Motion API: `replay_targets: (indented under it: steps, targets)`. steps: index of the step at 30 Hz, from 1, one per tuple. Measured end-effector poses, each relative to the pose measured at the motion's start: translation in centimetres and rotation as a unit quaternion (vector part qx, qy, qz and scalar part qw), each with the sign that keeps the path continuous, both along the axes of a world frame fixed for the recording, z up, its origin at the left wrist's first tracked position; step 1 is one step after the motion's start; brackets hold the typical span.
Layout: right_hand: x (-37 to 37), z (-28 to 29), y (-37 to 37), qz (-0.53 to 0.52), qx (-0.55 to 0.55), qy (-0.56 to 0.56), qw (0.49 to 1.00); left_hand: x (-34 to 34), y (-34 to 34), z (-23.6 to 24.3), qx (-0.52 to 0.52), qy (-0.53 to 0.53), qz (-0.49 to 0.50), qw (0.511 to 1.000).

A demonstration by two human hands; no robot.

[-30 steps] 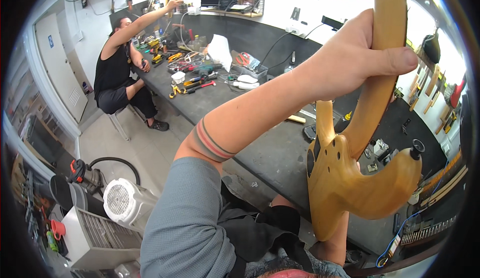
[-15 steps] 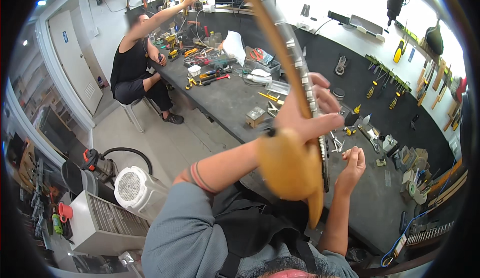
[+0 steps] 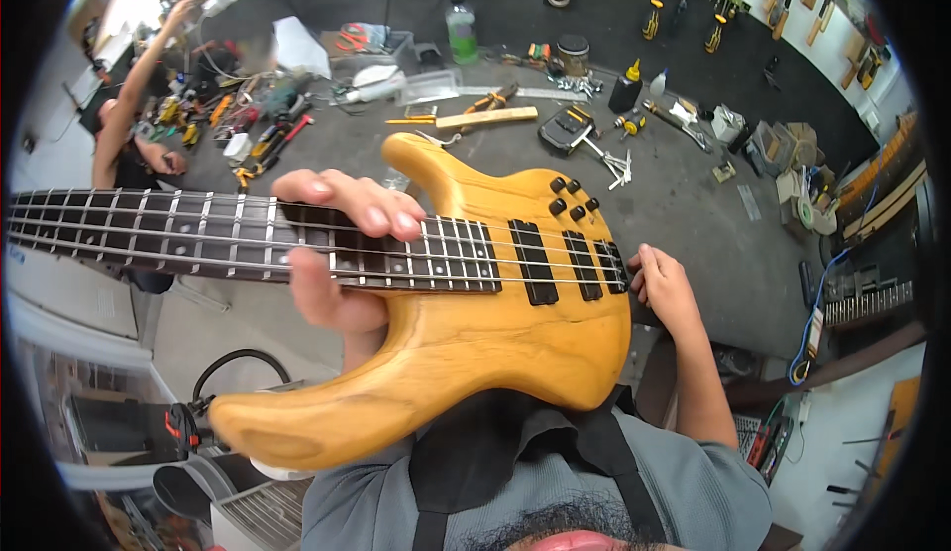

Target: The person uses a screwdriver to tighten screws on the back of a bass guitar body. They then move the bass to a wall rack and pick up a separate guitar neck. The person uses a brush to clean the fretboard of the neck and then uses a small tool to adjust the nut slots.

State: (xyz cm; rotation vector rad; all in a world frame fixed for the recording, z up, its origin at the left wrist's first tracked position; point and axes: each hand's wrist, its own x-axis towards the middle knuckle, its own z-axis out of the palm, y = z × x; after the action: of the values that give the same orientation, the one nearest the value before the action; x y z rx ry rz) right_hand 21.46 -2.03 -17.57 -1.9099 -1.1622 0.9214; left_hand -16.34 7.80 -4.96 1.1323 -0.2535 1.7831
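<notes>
A natural-wood electric bass guitar (image 3: 466, 348) lies across in front of me, its face up and its neck running left. My left hand (image 3: 342, 224) wraps round the neck near the body, thumb on the near side and fingers over the strings. At the body's right end, beside the black bridge (image 3: 609, 266), is my right hand (image 3: 666, 288). Its fingers are curled together close to the edge; whatever they may hold is hidden, and I cannot tell whether they touch the bass. Black knobs (image 3: 573, 198) sit on the far side of the body.
Behind the bass, the dark workbench (image 3: 684, 224) carries a wooden-handled tool (image 3: 485, 117), a hex key set (image 3: 570, 130), a spray bottle (image 3: 461, 31) and piled tools. Another person (image 3: 129, 115) reaches up at far left. Another fretted neck (image 3: 872, 303) lies at right.
The bass has swung from upright and edge-on to lying across, face up. My left hand has moved left with its neck; my right hand is now at the body's end.
</notes>
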Motion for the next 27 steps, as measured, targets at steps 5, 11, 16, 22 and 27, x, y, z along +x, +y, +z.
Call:
replay_targets:
  steps: [5, 11, 16, 22, 27]
  targets:
    - [-2.3, 2.1, 0.5, 0.030, -0.081, 0.096, 0.992, -2.7, 3.3, 2.0, -0.104, -0.070, -0.005, 0.992]
    - [-6.5, 7.6, 4.0, -0.023, -0.122, 0.233, 0.964, -7.5, 6.9, 5.8, -0.179, -0.081, 0.054, 0.979]
    - [-11.0, 12.9, 7.3, 0.061, -0.088, 0.211, 0.972, -12.7, 5.4, 13.5, -0.227, -0.118, 0.060, 0.965]
    - [-22.2, 17.1, 11.1, 0.058, -0.241, 0.367, 0.897, -22.6, -0.4, 28.9, -0.415, 0.042, 0.227, 0.880]
    - [-33.6, 18.1, 14.5, 0.248, -0.260, 0.360, 0.861, -28.7, -4.0, 31.8, -0.358, 0.050, 0.304, 0.882]
